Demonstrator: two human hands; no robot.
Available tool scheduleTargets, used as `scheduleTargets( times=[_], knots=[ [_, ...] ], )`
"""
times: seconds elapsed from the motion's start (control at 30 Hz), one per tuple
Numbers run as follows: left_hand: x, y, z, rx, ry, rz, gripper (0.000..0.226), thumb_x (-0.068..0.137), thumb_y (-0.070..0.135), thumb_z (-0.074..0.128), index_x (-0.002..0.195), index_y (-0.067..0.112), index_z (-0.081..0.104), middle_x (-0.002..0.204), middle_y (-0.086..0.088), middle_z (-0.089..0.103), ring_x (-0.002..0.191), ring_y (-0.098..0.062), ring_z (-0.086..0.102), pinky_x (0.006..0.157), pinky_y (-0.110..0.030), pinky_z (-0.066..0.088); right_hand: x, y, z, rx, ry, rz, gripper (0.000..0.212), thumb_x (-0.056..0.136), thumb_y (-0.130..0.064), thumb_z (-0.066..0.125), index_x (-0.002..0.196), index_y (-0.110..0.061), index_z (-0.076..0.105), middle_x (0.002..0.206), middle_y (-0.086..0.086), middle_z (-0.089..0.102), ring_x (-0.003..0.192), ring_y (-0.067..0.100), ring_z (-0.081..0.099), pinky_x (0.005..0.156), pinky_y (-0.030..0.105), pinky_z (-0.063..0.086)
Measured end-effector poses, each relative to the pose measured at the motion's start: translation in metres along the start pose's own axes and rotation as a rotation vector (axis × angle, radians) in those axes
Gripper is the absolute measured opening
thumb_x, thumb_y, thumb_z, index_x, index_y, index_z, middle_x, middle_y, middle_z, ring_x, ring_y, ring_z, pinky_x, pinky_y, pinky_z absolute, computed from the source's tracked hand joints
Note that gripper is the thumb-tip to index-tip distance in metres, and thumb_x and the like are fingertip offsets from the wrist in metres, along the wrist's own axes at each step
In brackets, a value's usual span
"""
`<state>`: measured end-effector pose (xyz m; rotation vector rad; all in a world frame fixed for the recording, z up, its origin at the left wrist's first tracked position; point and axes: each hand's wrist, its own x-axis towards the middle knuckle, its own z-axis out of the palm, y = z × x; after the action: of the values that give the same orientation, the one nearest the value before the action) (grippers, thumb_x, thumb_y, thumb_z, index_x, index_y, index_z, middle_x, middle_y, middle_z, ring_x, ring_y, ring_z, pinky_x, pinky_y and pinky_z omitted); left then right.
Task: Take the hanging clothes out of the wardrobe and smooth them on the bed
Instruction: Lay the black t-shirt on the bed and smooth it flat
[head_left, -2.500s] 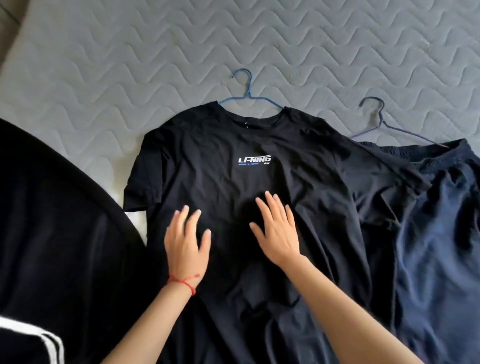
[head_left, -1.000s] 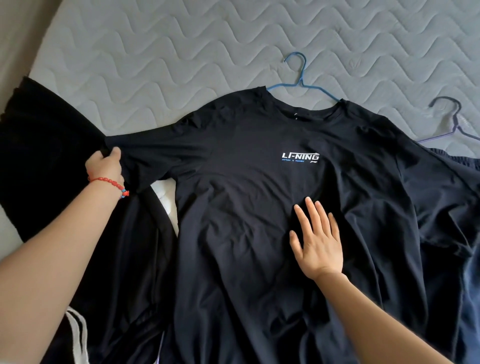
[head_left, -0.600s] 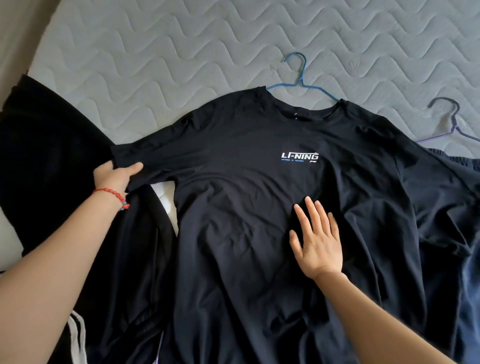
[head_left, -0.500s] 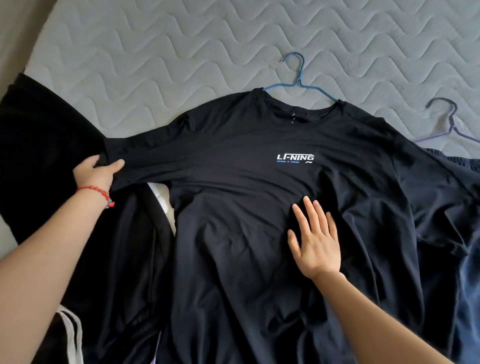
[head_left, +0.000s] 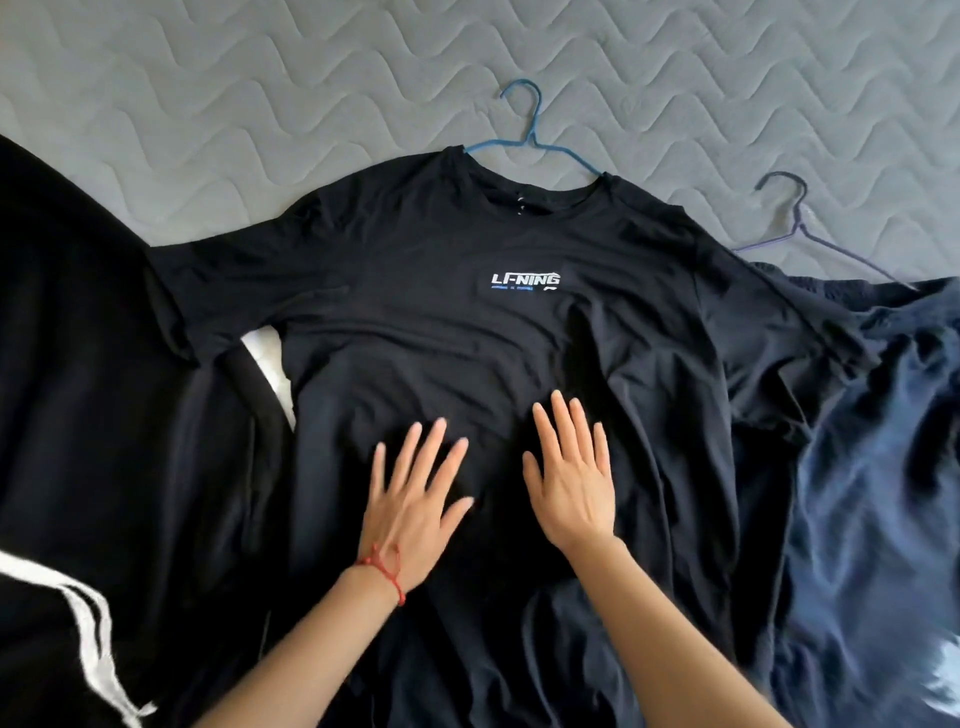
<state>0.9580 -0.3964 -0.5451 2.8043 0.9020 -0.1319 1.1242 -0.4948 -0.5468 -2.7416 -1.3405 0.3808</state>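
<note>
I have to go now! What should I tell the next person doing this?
Left hand and right hand: both open, flat on the black T-shirt, holding nothing.
The T-shirt lies face up on the bed, its blue hanger still in the collar.
Done: left sleeve spread out.
Left: press out the creases in the middle and on the right sleeve, then smooth the dark blue garment beside it.

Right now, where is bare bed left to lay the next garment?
Only the quilted mattress above the black T-shirt, around the blue hanger and dark hanger. Below, garments overlap edge to edge; both hands press the shirt.
</note>
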Motion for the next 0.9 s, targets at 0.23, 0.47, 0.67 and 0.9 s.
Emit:
scheduleTargets(
  times=[0.23, 0.47, 0.67, 0.9],
  knots=[
    [-0.025, -0.033, -0.002, 0.127, -0.077, 0.064, 0.062, 0.083, 0.047, 0.034, 0.137, 0.017, 0.037, 0.145, -0.013, 0.041, 0.133, -0.026, 0.035, 0.105, -0.048, 0.036, -0.069, 0.067, 0.003, -0.023, 0.023, 0.271, 0.057, 0.088, -0.044, 0.030, 0.140, -0.022, 0.036, 0.150, 0.008, 0.034, 0.138, 0.025, 0.019, 0.110, 0.043, 0.012],
    [-0.092, -0.032, -0.024, -0.061, 0.041, -0.105, 0.046, 0.083, 0.030, 0.042, 0.114, 0.002, 0.061, 0.124, -0.021, 0.058, 0.118, -0.034, 0.050, 0.097, -0.040, 0.040, -0.145, 0.083, -0.010, 0.185, 0.015, 0.492, 0.056, 0.088, -0.038, 0.038, 0.138, -0.012, 0.041, 0.151, 0.018, 0.028, 0.141, 0.033, 0.020, 0.113, 0.049, 0.016],
    [-0.173, -0.008, -0.015, -0.143, -0.017, -0.307, 0.046, 0.080, 0.027, 0.049, 0.118, 0.001, 0.058, 0.131, -0.026, 0.050, 0.115, -0.039, 0.052, 0.090, -0.049, 0.048, -0.196, 0.081, -0.020, 0.387, -0.038, 0.548, 0.057, 0.086, -0.011, 0.059, 0.139, -0.009, 0.038, 0.151, 0.018, 0.024, 0.138, 0.034, 0.026, 0.107, 0.045, 0.032],
    [-0.201, 0.019, -0.018, -0.454, -0.059, -0.983, 0.056, 0.079, 0.014, 0.068, 0.127, -0.004, 0.046, 0.125, -0.031, 0.045, 0.114, -0.047, 0.047, 0.089, -0.053, 0.043, -0.223, 0.076, -0.033, 0.713, -0.062, 0.951, 0.057, 0.085, -0.022, 0.064, 0.132, -0.003, 0.038, 0.128, 0.017, 0.050, 0.119, 0.034, 0.048, 0.089, 0.039, 0.040]
  ],
)
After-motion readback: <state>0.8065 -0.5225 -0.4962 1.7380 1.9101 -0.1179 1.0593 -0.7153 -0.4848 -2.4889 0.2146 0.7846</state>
